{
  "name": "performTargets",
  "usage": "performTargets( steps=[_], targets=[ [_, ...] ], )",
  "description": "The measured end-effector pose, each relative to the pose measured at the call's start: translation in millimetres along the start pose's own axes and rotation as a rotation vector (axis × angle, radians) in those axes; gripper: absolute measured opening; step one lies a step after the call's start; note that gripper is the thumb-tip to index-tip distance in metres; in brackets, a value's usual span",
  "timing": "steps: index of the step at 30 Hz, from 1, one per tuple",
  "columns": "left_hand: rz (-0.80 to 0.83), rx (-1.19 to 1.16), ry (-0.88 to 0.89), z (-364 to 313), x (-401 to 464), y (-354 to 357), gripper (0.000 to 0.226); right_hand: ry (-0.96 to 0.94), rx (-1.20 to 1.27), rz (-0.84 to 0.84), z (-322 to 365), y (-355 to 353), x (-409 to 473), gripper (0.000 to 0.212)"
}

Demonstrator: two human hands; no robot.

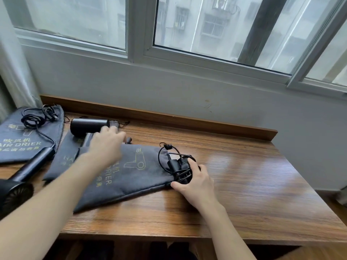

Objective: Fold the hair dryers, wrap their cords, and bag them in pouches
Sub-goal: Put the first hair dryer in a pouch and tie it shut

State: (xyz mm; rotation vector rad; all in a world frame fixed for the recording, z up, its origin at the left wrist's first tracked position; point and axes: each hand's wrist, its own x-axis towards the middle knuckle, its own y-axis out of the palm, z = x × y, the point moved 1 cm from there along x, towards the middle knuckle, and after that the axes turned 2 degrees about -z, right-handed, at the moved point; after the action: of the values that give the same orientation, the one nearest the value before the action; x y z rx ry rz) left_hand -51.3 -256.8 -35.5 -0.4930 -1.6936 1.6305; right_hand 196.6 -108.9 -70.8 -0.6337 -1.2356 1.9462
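A grey pouch (pixel 131 175) with yellow print lies across the middle of the wooden table (pixel 244 184). At its right mouth, my right hand (pixel 195 182) grips a bundle of black cord (pixel 178 166) sticking out of the pouch. My left hand (pixel 107 145) reaches over the pouch's far left end, fingers spread and blurred, just in front of a black hair dryer (pixel 86 126) lying on a second pouch (pixel 65 156). Another black hair dryer (pixel 24 175) lies at the left edge, its cord (pixel 35 119) loosely coiled on a third pouch (pixel 24 139).
A raised wooden lip (pixel 169 119) runs along the table's back edge under a grey wall and window. A curtain (pixel 11 72) hangs at the far left. Bare wood lies to the right of my right hand.
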Motion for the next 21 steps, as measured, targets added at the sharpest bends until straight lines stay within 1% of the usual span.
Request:
performTargets(
  steps=[2, 3, 4, 5, 6, 7, 8, 11, 12, 13, 14, 15, 17, 19, 20, 21],
  targets=[
    [0.141, -0.228, 0.049, -24.1, -14.2, 13.7, 0.040, 0.000, -0.010, 0.008, 2.6, 3.9, -0.4, 0.095],
    [0.252, -0.303, 0.067, -36.6, -22.0, 22.3, 0.053, 0.003, -0.014, 0.010, 2.9, 5.3, -0.5, 0.095],
    [0.350, -0.308, 0.089, -47.6, -30.8, 29.9, 0.071, 0.007, -0.017, 0.010, 2.0, 6.1, -0.6, 0.095],
    [0.424, -0.258, 0.108, -55.2, -38.7, 37.2, 0.087, 0.011, -0.020, 0.006, 0.4, 6.3, -0.7, 0.096],
    [0.468, -0.203, 0.117, -59.2, -43.3, 44.3, 0.095, 0.014, -0.023, 0.001, -1.6, 6.2, -1.2, 0.095],
    [0.483, -0.184, 0.117, -60.7, -44.9, 47.9, 0.094, 0.017, -0.023, -0.004, -4.0, 5.3, -1.9, 0.095],
    [0.487, -0.202, 0.120, -58.7, -42.5, 50.6, 0.086, 0.020, -0.014, -0.012, -6.6, 4.2, -2.7, 0.094],
    [0.482, -0.304, 0.230, -45.8, -30.6, 49.1, 0.041, 0.039, 0.015, -0.043, -15.0, -0.3, -3.2, 0.095],
    [0.480, -0.331, 0.268, -39.0, -27.3, 46.6, 0.030, 0.048, 0.016, -0.045, -17.9, -1.5, -3.2, 0.095],
    [0.494, -0.345, 0.285, -30.8, -24.8, 44.8, 0.023, 0.056, 0.010, -0.041, -20.0, -2.4, -3.3, 0.096],
    [0.511, -0.341, 0.294, -23.6, -23.3, 42.6, 0.022, 0.061, -0.003, -0.034, -21.4, -2.9, -3.4, 0.096],
    [0.531, -0.320, 0.287, -16.7, -21.6, 40.6, 0.024, 0.064, -0.018, -0.026, -22.2, -2.9, -3.4, 0.096],
    [0.602, -0.212, 0.256, -11.2, -22.0, 28.1, 0.035, 0.072, -0.045, -0.012, -21.7, -2.6, -3.1, 0.095],
    [0.695, -0.115, 0.243, -20.7, -29.5, 10.8, 0.037, 0.072, -0.073, -0.004, -20.2, -2.1, -3.6, 0.094],
    [0.713, -0.125, 0.251, -31.3, -33.6, 3.4, 0.038, 0.070, -0.080, -0.001, -19.8, -1.9, -4.4, 0.094],
    [0.685, -0.180, 0.259, -44.2, -37.7, -0.6, 0.035, 0.067, -0.081, 0.003, -19.8, -1.4, -4.6, 0.093]
  ],
)
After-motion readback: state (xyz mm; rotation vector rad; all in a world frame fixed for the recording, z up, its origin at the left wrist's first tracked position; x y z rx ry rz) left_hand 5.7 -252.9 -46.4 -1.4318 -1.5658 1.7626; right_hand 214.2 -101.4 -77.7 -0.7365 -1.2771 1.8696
